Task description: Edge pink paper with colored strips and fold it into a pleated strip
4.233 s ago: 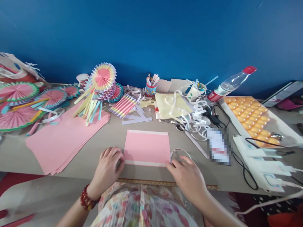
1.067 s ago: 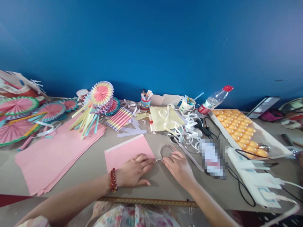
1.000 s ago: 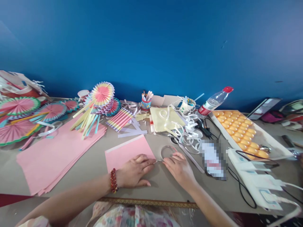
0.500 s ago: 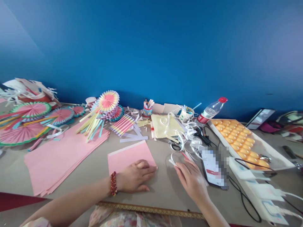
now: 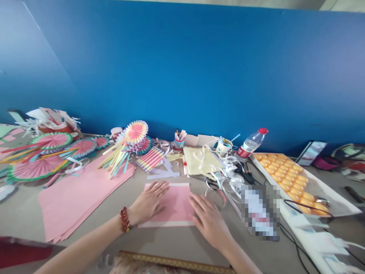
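A pink paper sheet lies on the table in front of me, with white bands along its far and near edges. My left hand rests flat on the sheet's left part, fingers stretched out and open. At the right edge, my right hand touches the paper with its fingers extended and slightly spread. Neither hand is wrapped around anything. Just beyond the sheet are lilac paper strips and a pleated, striped paper piece.
Large pink sheets and pleated paper rosettes lie left. Behind are yellow paper, tangled white strips and a pen cup. A bottle, a blurred-out phone, a tray of orange domes and cables stand right.
My right hand has moved left from beside the white strips to the pink sheet. My left hand has shifted left and away from me. A white band now shows along the sheet's near edge.
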Motion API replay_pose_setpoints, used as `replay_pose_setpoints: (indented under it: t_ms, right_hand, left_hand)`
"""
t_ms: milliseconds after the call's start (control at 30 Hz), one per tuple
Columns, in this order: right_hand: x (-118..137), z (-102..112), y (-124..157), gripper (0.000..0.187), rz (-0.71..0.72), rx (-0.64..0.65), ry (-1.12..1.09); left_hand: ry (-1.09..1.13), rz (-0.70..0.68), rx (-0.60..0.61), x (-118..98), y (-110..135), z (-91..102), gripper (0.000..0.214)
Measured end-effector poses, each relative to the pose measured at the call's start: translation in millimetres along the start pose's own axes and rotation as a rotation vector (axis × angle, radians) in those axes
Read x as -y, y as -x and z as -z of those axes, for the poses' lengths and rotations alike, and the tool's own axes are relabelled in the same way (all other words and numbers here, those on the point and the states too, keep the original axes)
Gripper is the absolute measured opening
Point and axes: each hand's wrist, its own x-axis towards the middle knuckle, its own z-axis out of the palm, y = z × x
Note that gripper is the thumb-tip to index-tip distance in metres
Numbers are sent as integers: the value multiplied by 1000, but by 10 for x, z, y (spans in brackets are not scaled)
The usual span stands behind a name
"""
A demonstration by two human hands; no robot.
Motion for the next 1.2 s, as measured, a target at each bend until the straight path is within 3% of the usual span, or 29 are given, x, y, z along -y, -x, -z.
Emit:
replay_pose_setpoints:
  t_ms: [100,200,400,533,733,1033,1200]
  right_hand:
    - [61,-32,-59,55,108,103,-32]
    - [33,-92,-42,54,106,151,-40]
    - [18,-151,32,52,84,148,-59]
    - [50,-136,27,53,74,128,-78]
    - [60,10,-75,47,47,213,-118]
    - [51,113,-207,44,-9,255,-178]
    - [3,40,-442,47,-14,165,-196]
  left_hand:
    - [-71,28,3,197,176,-44,67]
    - [-118,51,-7,300,358,-50,71]
    - [-205,141,-76,440,607,-58,69]
    - [-215,224,-113,538,697,-111,56]
    - [-35,384,-258,533,581,-92,38]
    - [67,359,-305,537,314,-70,16]
    - [68,319,-304,506,288,-123,27]
